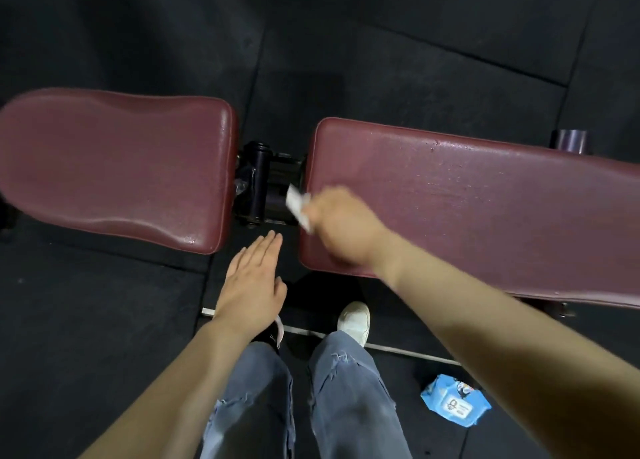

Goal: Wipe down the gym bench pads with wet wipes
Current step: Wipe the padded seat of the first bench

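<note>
On the black rubber floor (104, 320), to the right of the person's legs, lies a blue pack of wet wipes (454, 404), flat and well apart from both hands. Jeans (349, 396) fill the lower centre of the view, with a white shoe (355, 318) pointing toward the bench and a pale strip on the floor running under it. Two maroon pads sit end to end: the left pad (114, 168) wider with a wavy edge, the right pad (485, 209) long and running off the frame's right side, its surface speckled with moisture. Between them a gap shows the black hinge hardware (259, 181), and a dark cylindrical part (571, 140) stands behind the right pad's far edge. Right hand (341, 226), blurred, hovers over the near left corner of the right pad; its fingers are curled and pinch a white wipe (298, 207), which sticks out past the pad's end over the gap. Whether the wipe touches the pad cannot be told. Left hand (254, 285) hangs lower, over the floor in front of the gap, palm down, fingers straight and pressed together, thumb slightly out, holding nothing and touching neither pad.
</note>
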The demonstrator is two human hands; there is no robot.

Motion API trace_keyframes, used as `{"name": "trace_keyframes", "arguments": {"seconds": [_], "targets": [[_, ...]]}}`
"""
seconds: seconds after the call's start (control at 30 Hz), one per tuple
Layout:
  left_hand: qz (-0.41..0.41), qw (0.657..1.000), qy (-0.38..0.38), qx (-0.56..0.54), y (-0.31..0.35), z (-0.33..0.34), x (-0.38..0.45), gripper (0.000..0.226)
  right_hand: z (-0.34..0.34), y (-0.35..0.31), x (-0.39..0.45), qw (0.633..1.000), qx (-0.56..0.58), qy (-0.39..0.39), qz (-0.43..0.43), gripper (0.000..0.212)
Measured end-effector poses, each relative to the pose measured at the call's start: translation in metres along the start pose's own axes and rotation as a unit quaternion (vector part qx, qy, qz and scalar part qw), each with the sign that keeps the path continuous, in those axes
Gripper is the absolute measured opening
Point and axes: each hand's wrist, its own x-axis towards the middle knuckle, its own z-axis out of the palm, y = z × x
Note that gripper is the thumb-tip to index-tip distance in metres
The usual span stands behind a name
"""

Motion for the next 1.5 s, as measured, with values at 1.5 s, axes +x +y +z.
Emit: {"name": "trace_keyframes", "arguments": {"seconds": [1.5], "targets": [[0.068,0.997,0.011,0.032,0.071,-0.013,0.018,0.074,-0.018,0.068,-0.092,0.991,0.052,0.079,0.090,0.050]]}}
